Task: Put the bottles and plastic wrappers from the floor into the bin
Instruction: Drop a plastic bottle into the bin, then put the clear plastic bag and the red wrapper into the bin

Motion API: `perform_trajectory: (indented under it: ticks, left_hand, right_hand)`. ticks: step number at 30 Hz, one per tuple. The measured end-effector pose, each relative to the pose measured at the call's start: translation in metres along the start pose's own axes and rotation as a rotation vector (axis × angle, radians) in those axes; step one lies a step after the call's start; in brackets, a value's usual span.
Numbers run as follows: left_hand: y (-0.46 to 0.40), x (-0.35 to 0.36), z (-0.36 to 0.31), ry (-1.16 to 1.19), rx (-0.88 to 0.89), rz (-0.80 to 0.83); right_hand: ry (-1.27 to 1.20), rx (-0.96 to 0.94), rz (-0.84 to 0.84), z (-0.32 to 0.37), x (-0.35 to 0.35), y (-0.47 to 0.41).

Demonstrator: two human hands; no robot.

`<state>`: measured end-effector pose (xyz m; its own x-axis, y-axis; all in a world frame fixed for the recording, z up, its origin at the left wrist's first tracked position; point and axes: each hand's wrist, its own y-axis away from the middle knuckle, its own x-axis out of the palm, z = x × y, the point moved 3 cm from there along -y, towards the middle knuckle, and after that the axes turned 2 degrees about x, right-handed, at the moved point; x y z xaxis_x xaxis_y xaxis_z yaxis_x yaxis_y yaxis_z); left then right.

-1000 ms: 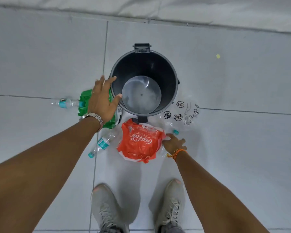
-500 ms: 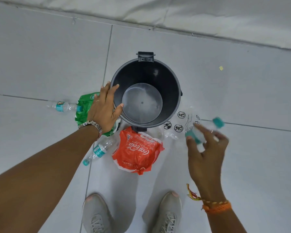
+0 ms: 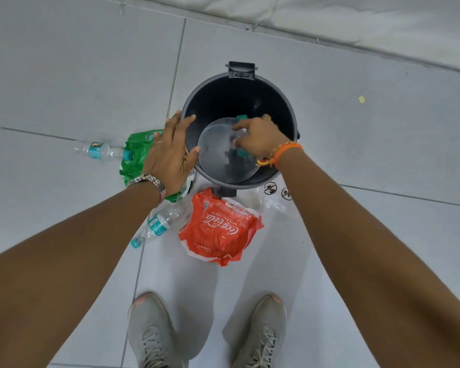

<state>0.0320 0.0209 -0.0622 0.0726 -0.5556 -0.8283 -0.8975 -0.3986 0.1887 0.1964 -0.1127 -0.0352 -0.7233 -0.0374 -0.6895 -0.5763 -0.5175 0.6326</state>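
Observation:
A black round bin (image 3: 290,110) stands open on the white tiled floor. My right hand (image 3: 260,136) is over its opening, shut on a clear bottle (image 3: 238,135) with a teal cap. My left hand (image 3: 168,158) rests flat on the bin's left rim, fingers spread. A green wrapper (image 3: 136,155) lies under that hand. One clear bottle (image 3: 101,150) lies left of the green wrapper, and another clear bottle (image 3: 160,224) near my left forearm. A red Coca-Cola wrapper (image 3: 221,229) lies in front of the bin. A clear wrapper (image 3: 274,195) with black symbols lies right of it.
My two grey shoes (image 3: 152,333) (image 3: 260,333) stand just behind the red wrapper. A small yellow scrap (image 3: 361,99) lies on the floor to the right of the bin. A white cloth-covered edge (image 3: 356,25) runs along the top.
My right hand picked up a clear bottle from beside the red wrapper, lifted it to the right, then carried it over the bin's opening. My left hand stayed on the rim.

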Motion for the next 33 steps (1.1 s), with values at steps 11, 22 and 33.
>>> perform_trajectory:
  ticks: [11, 22, 33]
  left_hand:
    - [-0.001, 0.000, 0.002, 0.026, 0.011, -0.018]
    - [-0.004, 0.010, 0.008, 0.030, 0.027, -0.061]
    - [-0.001, -0.001, 0.002, -0.066, -0.009, 0.014]
  right_hand:
    - [-1.008, 0.370, -0.459, -0.164, 0.037, 0.087]
    - [0.281, 0.253, 0.133, -0.167, 0.135, 0.046]
    - [-0.250, -0.262, -1.139, -0.065, 0.018, 0.174]
